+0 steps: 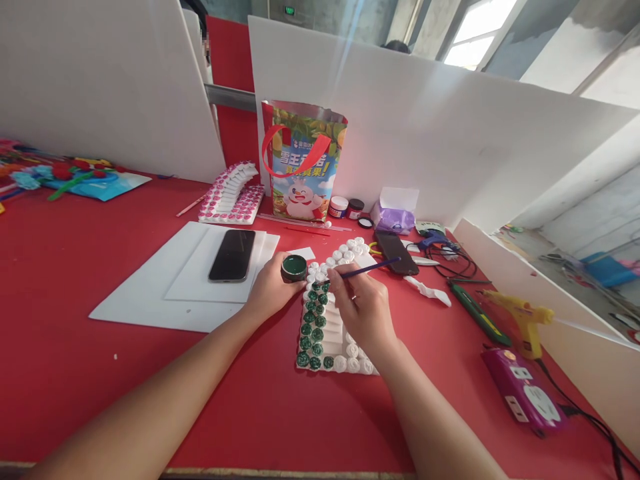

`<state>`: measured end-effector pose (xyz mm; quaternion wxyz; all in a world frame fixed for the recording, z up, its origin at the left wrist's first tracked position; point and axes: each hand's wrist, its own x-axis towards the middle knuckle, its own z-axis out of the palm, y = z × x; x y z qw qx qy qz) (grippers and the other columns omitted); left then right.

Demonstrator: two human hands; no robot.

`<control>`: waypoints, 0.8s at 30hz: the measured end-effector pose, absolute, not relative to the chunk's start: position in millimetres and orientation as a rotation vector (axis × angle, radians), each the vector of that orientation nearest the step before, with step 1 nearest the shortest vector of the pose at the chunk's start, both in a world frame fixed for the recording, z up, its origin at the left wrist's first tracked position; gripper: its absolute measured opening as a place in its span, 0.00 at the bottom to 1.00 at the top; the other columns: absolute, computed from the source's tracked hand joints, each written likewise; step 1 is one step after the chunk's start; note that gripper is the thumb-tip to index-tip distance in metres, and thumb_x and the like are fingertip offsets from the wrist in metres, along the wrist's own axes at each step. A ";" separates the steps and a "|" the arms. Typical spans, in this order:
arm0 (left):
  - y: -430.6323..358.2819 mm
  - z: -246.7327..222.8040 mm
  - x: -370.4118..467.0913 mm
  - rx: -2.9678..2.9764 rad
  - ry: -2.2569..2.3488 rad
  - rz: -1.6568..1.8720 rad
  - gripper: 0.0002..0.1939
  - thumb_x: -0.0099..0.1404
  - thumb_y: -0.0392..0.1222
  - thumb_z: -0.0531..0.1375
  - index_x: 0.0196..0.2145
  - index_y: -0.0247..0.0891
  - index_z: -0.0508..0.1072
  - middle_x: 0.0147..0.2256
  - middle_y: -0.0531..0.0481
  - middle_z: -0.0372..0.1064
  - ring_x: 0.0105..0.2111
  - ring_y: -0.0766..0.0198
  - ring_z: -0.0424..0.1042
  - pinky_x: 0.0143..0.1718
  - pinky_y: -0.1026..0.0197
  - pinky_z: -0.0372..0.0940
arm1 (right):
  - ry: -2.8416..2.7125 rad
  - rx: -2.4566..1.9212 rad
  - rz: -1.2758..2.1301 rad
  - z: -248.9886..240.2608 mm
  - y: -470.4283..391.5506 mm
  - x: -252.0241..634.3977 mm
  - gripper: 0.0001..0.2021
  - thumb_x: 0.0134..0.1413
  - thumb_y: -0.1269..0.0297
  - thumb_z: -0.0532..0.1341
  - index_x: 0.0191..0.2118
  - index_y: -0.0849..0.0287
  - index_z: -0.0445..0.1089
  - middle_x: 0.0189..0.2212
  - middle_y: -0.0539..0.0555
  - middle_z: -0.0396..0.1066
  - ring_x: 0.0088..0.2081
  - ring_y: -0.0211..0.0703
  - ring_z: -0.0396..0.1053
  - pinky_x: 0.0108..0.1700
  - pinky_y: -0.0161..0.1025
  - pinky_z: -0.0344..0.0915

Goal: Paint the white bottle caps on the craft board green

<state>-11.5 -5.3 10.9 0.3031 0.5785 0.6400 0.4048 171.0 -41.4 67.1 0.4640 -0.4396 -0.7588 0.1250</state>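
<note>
My left hand (274, 288) is closed around a small jar of dark green paint (294, 267), tilted so its open top shows. In my right hand (364, 308) is a thin paintbrush (373, 267) with a dark purple handle. Its tip end lies close to the rosettes of a white craft piece (334, 333) on the table, partly hidden by my fingers. Rosettes down the left side and at the lower left corner are dark green. Those along the top arm and lower right are white. My right hand covers part of the piece's right side.
White boards (150, 287) with a black phone (232, 255) lie left. Behind stand a pink-and-white craft piece (233, 195), a colourful bag (305, 163), paint jars (339, 207) and a purple tissue pack (395, 217). Right are another phone (397, 252), a glue gun (523, 317) and a power strip (523, 390).
</note>
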 end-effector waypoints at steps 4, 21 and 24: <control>-5.4 9.7 -11.6 1.531 1.692 1.072 0.24 0.52 0.41 0.69 0.46 0.43 0.70 0.44 0.49 0.79 0.46 0.52 0.77 0.47 0.54 0.69 | -1.872 -1.059 0.312 65.5 -41.4 170.8 0.10 0.70 0.63 0.57 0.35 0.57 0.70 0.21 0.47 0.67 0.19 0.34 0.61 0.22 0.33 0.57; -4.5 7.1 -13.0 1.563 1.681 1.077 0.23 0.53 0.42 0.69 0.47 0.43 0.70 0.45 0.49 0.78 0.46 0.51 0.77 0.49 0.52 0.69 | -1.879 -1.068 0.338 65.4 -42.5 170.0 0.11 0.70 0.61 0.57 0.35 0.57 0.71 0.22 0.49 0.69 0.20 0.35 0.62 0.22 0.34 0.58; -4.2 7.2 -13.1 1.552 1.692 1.070 0.23 0.52 0.42 0.70 0.46 0.43 0.70 0.44 0.49 0.79 0.46 0.51 0.77 0.49 0.52 0.70 | -1.869 -1.083 0.332 65.0 -42.2 170.0 0.11 0.69 0.62 0.58 0.34 0.57 0.70 0.21 0.48 0.68 0.19 0.34 0.59 0.22 0.34 0.57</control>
